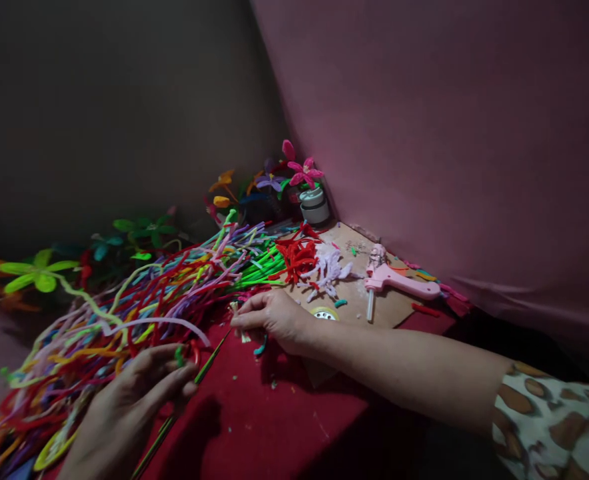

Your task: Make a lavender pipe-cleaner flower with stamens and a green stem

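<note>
A thin green stem [210,363] slants up from the bottom of the head view. My left hand [142,393] is closed round its middle, with a small green fuzzy piece [179,356] and a red loop [195,351] at the fingers. At the stem's upper tip my right hand [274,320] pinches with thumb and forefinger. A small pale piece [233,308] shows at those fingertips; whether it joins the stem is too small to tell. Just beneath the right fingers lies a short teal piece [261,347] on the red cloth [274,420].
A heap of coloured pipe cleaners [154,293] fills the left side. Red pieces [299,257] and lilac pieces [330,267] lie on cardboard [354,300], beside a pink glue gun [404,283] and a tape roll [324,313]. Behind stand fuzzy flowers [304,173] and a grey-white jar [314,207].
</note>
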The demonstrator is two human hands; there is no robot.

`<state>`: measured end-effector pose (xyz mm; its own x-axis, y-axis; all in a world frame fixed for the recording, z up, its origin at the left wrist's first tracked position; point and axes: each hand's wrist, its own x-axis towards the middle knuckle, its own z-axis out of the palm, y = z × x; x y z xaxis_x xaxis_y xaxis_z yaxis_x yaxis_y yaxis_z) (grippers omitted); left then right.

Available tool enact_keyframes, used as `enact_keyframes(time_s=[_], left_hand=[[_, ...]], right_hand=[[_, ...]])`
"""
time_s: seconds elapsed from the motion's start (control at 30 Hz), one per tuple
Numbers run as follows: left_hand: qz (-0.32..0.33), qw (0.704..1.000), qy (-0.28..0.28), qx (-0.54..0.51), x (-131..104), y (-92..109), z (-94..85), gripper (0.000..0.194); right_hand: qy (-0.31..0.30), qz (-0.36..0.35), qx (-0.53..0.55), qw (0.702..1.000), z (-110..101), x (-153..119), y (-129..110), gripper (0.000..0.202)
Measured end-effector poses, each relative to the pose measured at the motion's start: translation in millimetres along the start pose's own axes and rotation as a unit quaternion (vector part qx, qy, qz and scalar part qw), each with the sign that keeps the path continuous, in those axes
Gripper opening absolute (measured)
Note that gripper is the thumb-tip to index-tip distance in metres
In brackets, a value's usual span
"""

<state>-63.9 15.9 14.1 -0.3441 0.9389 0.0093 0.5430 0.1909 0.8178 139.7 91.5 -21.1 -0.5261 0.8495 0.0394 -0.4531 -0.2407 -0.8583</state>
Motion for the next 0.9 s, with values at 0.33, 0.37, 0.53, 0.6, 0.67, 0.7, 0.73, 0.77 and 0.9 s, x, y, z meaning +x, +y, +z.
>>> enact_keyframes(time_s=[0.33,0.37,0.53,0.6,0.67,0.7,0.73,0.77,0.9], left_hand=[[0.016,0.989,-0.072,-0.131,-3,38,46.9,0.031],[0.023,0.988,-0.079,-0.132,-1,36,48.2,0.031],[0.008,0.986,-0.082,-0.145,3,29,53.0,0.035],[-0.002,0.984,-0.085,-0.158,4,26,54.5,0.036],[-0.004,0.982,-0.086,-0.165,4,26,55.7,0.035],[-0.004,0.983,-0.084,-0.164,3,26,56.0,0.033],[-0.003,0.984,-0.080,-0.161,3,26,56.2,0.032],[-0.002,0.985,-0.075,-0.156,2,26,56.2,0.031],[0.004,0.986,-0.077,-0.146,1,25,54.7,0.028]], right_hand=[[-0.001,-0.007,0.046,0.999,-4,4,3,0.019],[0.001,-0.007,0.053,0.999,-4,4,4,0.020],[0.005,0.015,0.063,0.998,-5,4,5,0.025],[0.004,0.015,0.060,0.998,-4,3,6,0.027],[0.007,0.015,0.055,0.998,-4,3,7,0.028],[0.007,0.016,0.053,0.998,-3,3,7,0.029],[0.007,0.018,0.052,0.998,-3,3,7,0.029],[0.007,0.019,0.051,0.998,-3,3,7,0.029],[0.010,0.019,0.040,0.999,-2,4,7,0.029]])
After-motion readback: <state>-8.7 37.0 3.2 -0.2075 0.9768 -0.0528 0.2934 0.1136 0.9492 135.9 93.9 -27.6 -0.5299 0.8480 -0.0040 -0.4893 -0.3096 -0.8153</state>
